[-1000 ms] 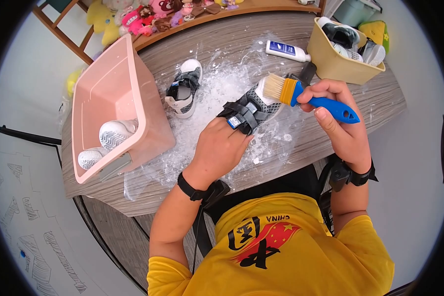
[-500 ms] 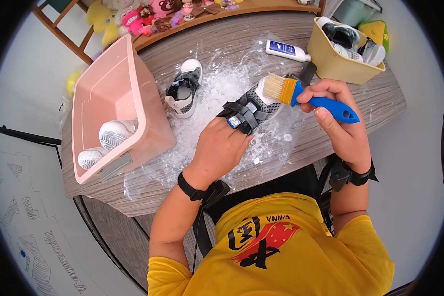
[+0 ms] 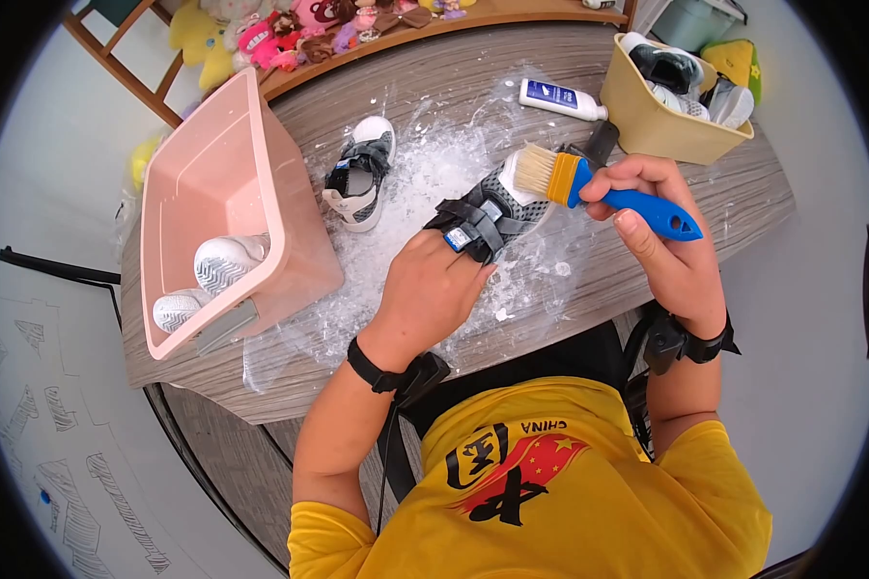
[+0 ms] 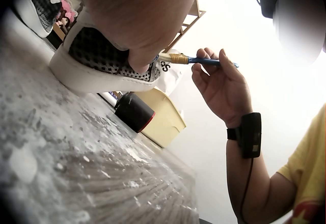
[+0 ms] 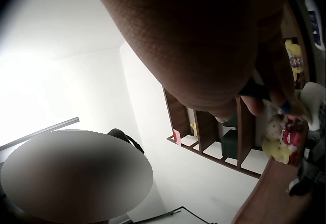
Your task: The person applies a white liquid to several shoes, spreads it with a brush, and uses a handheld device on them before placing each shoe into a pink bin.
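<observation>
The left hand (image 3: 434,289) grips a dark grey mesh shoe (image 3: 526,220) with black straps and a white toe, its fingers partly hidden in the opening. In the left wrist view the thumb lies against the mesh side of the shoe (image 4: 97,56), whose white sole is tilted off the table. The right hand (image 3: 666,246) pinches the blue handle of a brush (image 3: 658,214); its pale bristles touch the white toe. In the right wrist view the right hand (image 5: 204,46) hides most of the brush. A similar shoe (image 3: 362,174) stands apart to the left.
A pink bin (image 3: 304,222) with white-soled shoes is at the left, a yellow bin (image 3: 661,124) of shoes at the back right. Between them lie a white bottle (image 3: 562,99) and a black object (image 3: 602,145). White residue covers the mid-table (image 3: 599,289). Toys (image 3: 309,24) line the back shelf.
</observation>
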A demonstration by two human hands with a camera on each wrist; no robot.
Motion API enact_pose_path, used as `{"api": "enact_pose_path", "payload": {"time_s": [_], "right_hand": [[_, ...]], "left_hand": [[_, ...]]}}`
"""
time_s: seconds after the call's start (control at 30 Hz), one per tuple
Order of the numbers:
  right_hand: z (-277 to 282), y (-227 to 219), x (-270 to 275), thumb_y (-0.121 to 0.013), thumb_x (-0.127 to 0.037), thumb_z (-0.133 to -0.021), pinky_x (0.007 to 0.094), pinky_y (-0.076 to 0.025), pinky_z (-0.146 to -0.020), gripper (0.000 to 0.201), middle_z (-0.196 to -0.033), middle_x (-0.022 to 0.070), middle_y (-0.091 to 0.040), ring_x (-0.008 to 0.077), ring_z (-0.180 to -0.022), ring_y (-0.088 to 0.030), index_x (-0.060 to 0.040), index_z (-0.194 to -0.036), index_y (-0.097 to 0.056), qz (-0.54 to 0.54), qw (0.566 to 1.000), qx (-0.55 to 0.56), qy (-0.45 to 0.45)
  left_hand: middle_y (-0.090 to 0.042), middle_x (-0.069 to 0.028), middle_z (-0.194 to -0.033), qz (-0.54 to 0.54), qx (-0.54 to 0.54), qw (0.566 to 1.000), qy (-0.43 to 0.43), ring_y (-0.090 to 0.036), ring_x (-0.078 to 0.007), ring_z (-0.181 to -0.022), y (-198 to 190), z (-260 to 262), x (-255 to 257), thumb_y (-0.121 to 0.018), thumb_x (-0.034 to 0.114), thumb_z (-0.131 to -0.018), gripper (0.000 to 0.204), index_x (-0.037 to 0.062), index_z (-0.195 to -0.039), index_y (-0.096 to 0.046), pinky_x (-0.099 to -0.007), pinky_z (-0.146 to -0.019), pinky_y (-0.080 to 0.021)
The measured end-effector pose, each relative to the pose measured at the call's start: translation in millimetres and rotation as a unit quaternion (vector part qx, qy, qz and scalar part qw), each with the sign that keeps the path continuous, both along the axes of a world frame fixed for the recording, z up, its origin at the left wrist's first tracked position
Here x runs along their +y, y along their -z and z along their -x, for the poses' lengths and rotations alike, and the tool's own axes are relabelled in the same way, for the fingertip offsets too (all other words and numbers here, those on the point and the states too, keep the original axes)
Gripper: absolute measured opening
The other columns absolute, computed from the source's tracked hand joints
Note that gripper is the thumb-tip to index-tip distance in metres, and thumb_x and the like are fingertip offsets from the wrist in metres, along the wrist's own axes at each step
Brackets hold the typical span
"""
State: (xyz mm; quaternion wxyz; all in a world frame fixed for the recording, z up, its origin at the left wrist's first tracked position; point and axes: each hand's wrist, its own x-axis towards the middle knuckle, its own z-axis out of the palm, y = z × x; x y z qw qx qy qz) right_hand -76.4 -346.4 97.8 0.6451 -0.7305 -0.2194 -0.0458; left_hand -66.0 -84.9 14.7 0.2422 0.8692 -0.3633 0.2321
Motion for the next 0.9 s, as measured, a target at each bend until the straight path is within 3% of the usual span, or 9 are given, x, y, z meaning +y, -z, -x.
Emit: {"api": "enact_pose_path", "payload": {"time_s": [0.5,0.7,0.9], "right_hand": [[0.8,1.5,2.7,-0.062,-0.012,-0.096,0.0293,-0.048,-0.092,0.033,-0.110,0.0089,-0.066,0.0149,-0.104,-0.061,-0.0010,-0.124,-0.049,-0.002,1.000,-0.011,-0.016],[2.4,-2.4,-4.4,-0.062,-0.014,-0.096,0.0276,-0.048,-0.086,0.033,-0.106,0.0081,-0.067,0.0136,-0.100,-0.060,-0.0017,-0.123,-0.050,0.072,0.995,0.030,-0.059],[-1.8,4.2,7.8,-0.063,-0.015,-0.096,0.0313,-0.050,-0.093,0.034,-0.117,0.0123,-0.064,0.0182,-0.104,-0.063,0.0003,-0.124,-0.051,-0.103,0.993,-0.062,-0.013]], "left_hand": [[-0.062,-0.0109,-0.079,0.017,-0.005,1.000,-0.019,-0.059,-0.0330,-0.075,-1.1,-1.2,-1.8,-0.071,0.013,-0.081,0.013,0.0041,-0.089,-0.064,-0.0419,-0.070,-0.048],[-0.063,-0.0145,-0.082,0.017,0.035,0.997,-0.064,-0.059,-0.0365,-0.076,-1.9,0.6,0.6,-0.068,0.013,-0.084,0.015,0.0031,-0.095,-0.065,-0.0436,-0.067,-0.047],[-0.062,-0.0168,-0.082,0.052,0.098,0.990,-0.093,-0.058,-0.0375,-0.077,-3.8,1.6,5.3,-0.068,0.015,-0.088,0.015,0.0017,-0.094,-0.063,-0.0430,-0.065,-0.046]]}}
